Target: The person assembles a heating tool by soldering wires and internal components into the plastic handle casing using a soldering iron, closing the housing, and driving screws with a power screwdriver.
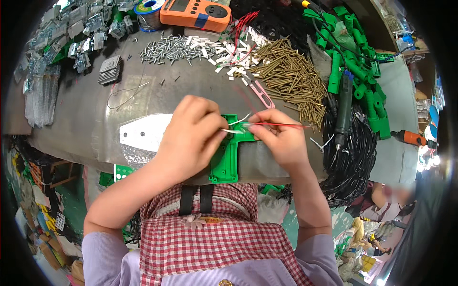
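Note:
Over a green plastic housing point(224, 164) at the front edge of the table, my two hands work close together. My left hand point(191, 133) is closed in a pinch on a thin white wire point(233, 130) that runs toward the other hand. Thumb and forefinger of my right hand point(281, 136) are pressed together on a red wire point(286, 125), which trails off to the right. The housing is open on top, with its upper part partly covered by my fingers. Left of the left hand lies a white pointed plate point(143, 133) with dark holes.
Small screws point(171, 50), white pieces point(243, 57) and long brass-coloured screws point(296, 76) lie in heaps at the back. Behind them stand an orange multimeter point(195, 14) and a solder spool point(149, 16). Pink snips point(261, 94), an electric screwdriver point(343, 109) and black cables point(353, 157) lie right.

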`<state>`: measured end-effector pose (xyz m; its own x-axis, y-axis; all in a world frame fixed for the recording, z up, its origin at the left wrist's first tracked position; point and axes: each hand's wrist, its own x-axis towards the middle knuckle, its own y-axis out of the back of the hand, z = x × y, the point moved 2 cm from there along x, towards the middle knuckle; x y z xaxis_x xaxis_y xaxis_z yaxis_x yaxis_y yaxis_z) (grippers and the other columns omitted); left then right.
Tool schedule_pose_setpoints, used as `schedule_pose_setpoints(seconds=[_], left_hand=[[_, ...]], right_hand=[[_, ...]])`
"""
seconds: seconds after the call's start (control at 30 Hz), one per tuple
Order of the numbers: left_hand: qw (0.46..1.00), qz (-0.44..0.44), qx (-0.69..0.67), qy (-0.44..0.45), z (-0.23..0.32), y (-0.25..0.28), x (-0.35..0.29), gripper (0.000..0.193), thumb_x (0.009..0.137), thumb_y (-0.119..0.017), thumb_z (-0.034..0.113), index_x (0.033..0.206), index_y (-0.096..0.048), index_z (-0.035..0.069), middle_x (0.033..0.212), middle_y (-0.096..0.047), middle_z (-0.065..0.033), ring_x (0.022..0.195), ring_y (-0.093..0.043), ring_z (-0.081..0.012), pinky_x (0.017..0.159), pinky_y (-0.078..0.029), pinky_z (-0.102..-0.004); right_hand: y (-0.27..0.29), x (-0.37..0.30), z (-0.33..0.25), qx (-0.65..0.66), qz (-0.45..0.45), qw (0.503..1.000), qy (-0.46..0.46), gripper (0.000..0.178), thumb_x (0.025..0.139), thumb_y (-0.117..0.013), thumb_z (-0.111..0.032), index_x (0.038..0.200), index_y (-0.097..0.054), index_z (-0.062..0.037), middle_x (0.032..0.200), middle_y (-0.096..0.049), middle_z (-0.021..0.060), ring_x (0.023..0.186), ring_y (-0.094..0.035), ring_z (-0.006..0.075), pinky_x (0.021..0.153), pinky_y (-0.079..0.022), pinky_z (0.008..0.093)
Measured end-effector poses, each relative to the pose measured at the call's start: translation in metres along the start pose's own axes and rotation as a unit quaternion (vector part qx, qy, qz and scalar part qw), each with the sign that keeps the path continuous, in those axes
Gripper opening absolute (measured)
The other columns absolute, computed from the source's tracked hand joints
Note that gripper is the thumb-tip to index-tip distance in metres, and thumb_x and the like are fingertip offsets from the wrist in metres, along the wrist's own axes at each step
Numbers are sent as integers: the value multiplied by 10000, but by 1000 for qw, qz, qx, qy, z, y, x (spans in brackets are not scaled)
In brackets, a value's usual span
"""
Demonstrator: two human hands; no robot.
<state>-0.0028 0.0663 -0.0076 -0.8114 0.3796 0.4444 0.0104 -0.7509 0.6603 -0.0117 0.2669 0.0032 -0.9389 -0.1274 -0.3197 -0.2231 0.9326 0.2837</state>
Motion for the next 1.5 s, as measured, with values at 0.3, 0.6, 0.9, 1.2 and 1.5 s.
schedule_pose_setpoints(seconds=[0.3, 0.6, 0.9, 1.2, 1.5], left_hand=[[968, 52, -233, 75, -15, 9, -10, 85, 808, -653, 25, 886, -678, 2, 810, -632, -89, 819, -579, -215, 751, -451, -297], [962, 63, -254, 77, -17, 9, -11, 59, 795, -659, 27, 833, -653, -17, 783, -649, -92, 757, -589, -226, 707, -459, -329], [968, 43, -231, 91, -13, 11, -10, 58, 794, -658, 21, 837, -654, -17, 789, -645, -106, 780, -594, -240, 746, -471, -348], [964, 67, -239, 92, -15, 8, -15, 46, 817, -641, 20, 851, -649, -10, 782, -622, -88, 755, -579, -194, 691, -455, -291], [961, 83, -249, 92, -17, 7, -15, 54, 816, -648, 40, 851, -650, -1, 767, -617, -77, 737, -571, -193, 674, -454, -296]], right_hand=[[-29, 4, -17, -401, 6, 857, 324, 153, 729, -680, -59, 785, -539, -43, 767, -530, 85, 747, -579, 280, 621, -472, 387], [-32, 12, -33, -490, -65, 806, 324, 115, 716, -608, -34, 756, -501, -48, 750, -498, 85, 733, -556, 274, 613, -471, 366], [-40, 7, -36, -510, -51, 807, 293, 78, 743, -590, -41, 768, -516, -47, 764, -511, 74, 742, -563, 256, 656, -483, 363], [12, -11, -3, -157, 89, 954, 239, 181, 820, -640, 2, 984, -708, -32, 877, -642, 57, 831, -597, 150, 715, -468, 276], [-20, -15, -20, -249, 1, 947, 203, 154, 797, -667, 5, 948, -639, -8, 802, -613, 90, 733, -605, 186, 653, -466, 293]])
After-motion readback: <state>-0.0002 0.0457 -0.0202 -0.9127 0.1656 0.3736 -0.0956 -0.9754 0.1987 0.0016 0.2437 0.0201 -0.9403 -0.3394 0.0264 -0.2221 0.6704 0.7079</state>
